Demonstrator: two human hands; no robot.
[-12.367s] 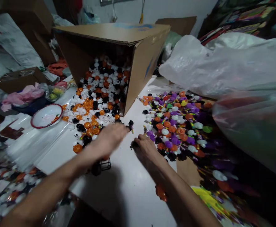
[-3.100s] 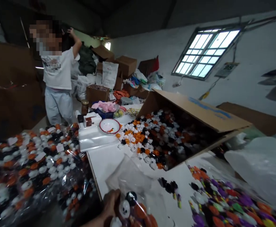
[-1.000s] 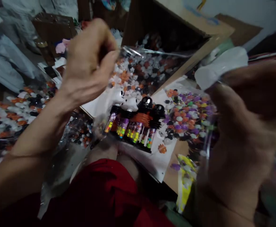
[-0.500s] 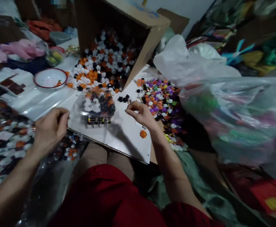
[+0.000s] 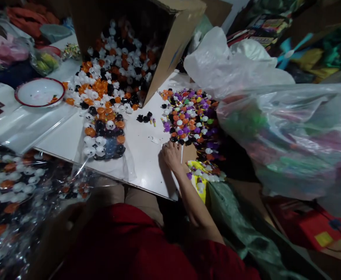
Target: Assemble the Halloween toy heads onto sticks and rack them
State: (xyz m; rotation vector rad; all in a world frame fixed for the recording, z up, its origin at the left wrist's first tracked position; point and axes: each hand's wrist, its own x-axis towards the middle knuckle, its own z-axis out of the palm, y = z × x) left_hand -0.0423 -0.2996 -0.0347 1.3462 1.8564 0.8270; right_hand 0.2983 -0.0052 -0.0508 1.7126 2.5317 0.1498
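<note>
At the near edge of a pile of small orange, white, purple and black trinkets [image 5: 187,116], my right hand [image 5: 172,156] rests on the white tabletop [image 5: 142,165]. Its fingers are curled down beside black pieces; what they hold, if anything, is hidden. A shadowed dark shape low on the left seems to be my left hand [image 5: 67,223]; its fingers cannot be made out. On the table lies a clear plastic bag [image 5: 126,163] with orange, black and white ghost and pumpkin figures [image 5: 100,140] in it. Several black pieces [image 5: 144,118] lie between bag and pile.
A tipped cardboard box [image 5: 170,54] spills more figures [image 5: 100,87] onto the table. A red-rimmed white bowl [image 5: 39,93] stands left. Filled clear bags [image 5: 15,182] lie lower left. A large translucent sack [image 5: 287,140] bulges at right, above a red box [image 5: 310,225].
My right hand has moved down to the tabletop by the trinket pile. My left hand has dropped from beside the bag into shadow. The orange piece near the right wrist is out of sight.
</note>
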